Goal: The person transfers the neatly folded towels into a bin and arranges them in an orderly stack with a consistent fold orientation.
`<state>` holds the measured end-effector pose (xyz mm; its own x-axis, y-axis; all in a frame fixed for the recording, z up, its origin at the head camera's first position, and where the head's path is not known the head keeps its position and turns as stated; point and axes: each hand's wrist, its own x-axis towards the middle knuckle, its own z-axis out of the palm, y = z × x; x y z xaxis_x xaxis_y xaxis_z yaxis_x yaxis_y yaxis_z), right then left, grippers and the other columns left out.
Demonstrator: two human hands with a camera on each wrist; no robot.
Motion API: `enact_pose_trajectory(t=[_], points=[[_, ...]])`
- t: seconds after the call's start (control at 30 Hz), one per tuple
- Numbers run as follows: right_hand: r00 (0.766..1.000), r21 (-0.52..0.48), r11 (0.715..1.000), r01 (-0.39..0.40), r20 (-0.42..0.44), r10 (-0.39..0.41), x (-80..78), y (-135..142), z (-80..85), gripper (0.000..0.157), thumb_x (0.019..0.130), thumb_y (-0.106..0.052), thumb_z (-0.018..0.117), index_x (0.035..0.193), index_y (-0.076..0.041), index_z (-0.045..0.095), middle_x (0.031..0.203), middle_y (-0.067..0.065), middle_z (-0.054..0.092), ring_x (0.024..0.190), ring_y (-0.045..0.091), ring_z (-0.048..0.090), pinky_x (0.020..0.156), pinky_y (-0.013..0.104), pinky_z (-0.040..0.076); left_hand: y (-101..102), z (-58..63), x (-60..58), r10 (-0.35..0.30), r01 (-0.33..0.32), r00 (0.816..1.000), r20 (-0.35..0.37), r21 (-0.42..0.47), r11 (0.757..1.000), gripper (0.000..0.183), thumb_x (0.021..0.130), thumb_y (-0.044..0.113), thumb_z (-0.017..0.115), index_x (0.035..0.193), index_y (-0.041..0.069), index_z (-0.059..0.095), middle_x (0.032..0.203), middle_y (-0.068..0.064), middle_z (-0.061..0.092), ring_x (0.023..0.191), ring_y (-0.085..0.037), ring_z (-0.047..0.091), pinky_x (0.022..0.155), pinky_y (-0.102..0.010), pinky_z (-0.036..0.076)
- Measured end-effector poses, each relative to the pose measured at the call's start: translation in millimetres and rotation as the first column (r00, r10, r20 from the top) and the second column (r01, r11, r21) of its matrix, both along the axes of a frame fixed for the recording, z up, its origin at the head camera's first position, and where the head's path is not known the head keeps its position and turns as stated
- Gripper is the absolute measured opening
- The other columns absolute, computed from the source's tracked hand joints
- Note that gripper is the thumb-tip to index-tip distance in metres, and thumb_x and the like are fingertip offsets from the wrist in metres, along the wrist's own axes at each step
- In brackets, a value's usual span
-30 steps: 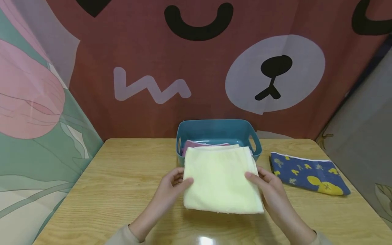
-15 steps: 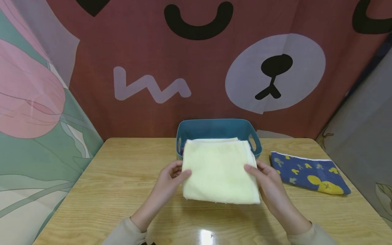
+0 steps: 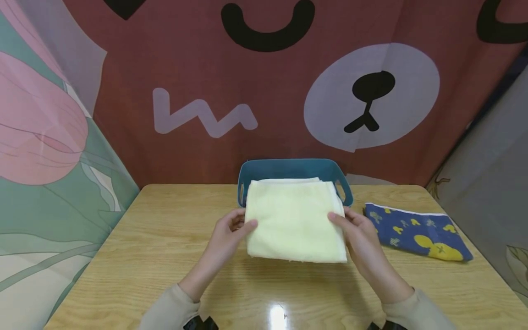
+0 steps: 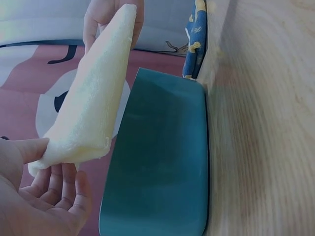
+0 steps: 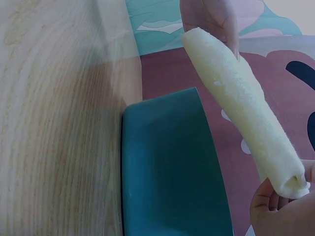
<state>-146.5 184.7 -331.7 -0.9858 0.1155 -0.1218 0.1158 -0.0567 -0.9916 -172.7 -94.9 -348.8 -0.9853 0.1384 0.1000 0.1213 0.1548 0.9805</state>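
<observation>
A folded pale yellow towel (image 3: 294, 220) is held up by its two side edges in front of a teal basket (image 3: 288, 168). At its left edge my left hand (image 3: 227, 233) pinches it, thumb on the near face and fingers behind. My right hand (image 3: 363, 236) grips the right edge the same way. Both wrist views show the towel (image 4: 93, 98) raised above the table and apart from the basket (image 5: 172, 162). In the head view the towel covers the basket's front and whatever lies inside.
A folded blue towel (image 3: 416, 231) with yellow prints lies on the wooden table (image 3: 173, 229), right of the basket. Behind the table hangs a reddish curtain (image 3: 198, 156) with a cartoon bear face.
Both hands have carried the yellow towel forward and up in the head view, toward the basket. It now hides the pink cloth seen inside the basket earlier. The blue towel has stayed put.
</observation>
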Motion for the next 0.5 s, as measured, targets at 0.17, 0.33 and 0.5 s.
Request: enact_pose_trajectory(t=[0.17, 0.33, 0.5], points=[[0.999, -0.004, 1.000, 0.017, -0.035, -0.017, -4.9, -2, 0.7, 0.048, 0.099, -0.025, 0.063, 0.134, 0.006, 0.049, 0.105, -0.001, 0.062, 0.094, 0.010, 0.060, 0.080, 0.027, 0.054, 1, 3.4, -4.7, 0.030, -0.030, 0.999, -0.027, 0.025, 0.999, 0.030, 0.094, 0.011, 0.069, 0.121, 0.001, 0.064, 0.102, -0.011, 0.066, 0.092, -0.021, 0.061, 0.081, -0.030, 0.052], [0.999, -0.020, 1.000, 0.012, -0.043, -0.013, -8.5, -2, 2.9, 0.049, 0.099, -0.024, 0.062, 0.136, 0.006, 0.048, 0.107, -0.002, 0.061, 0.094, 0.010, 0.060, 0.080, 0.028, 0.054, 4, 6.8, -7.6, 0.053, -0.051, 0.997, -0.058, 0.036, 0.998, 0.029, 0.093, 0.010, 0.069, 0.120, -0.002, 0.064, 0.100, -0.012, 0.066, 0.089, -0.018, 0.060, 0.077, -0.025, 0.051], [0.998, -0.032, 0.999, 0.009, -0.056, -0.011, -12.9, -2, 5.5, 0.048, 0.100, -0.023, 0.060, 0.135, 0.006, 0.047, 0.105, -0.003, 0.060, 0.092, 0.009, 0.061, 0.079, 0.027, 0.055, 5, 10.8, -10.8, 0.050, -0.050, 0.997, -0.065, 0.007, 0.999, 0.030, 0.094, 0.012, 0.069, 0.120, 0.000, 0.065, 0.098, -0.011, 0.066, 0.087, -0.019, 0.060, 0.077, -0.030, 0.051]])
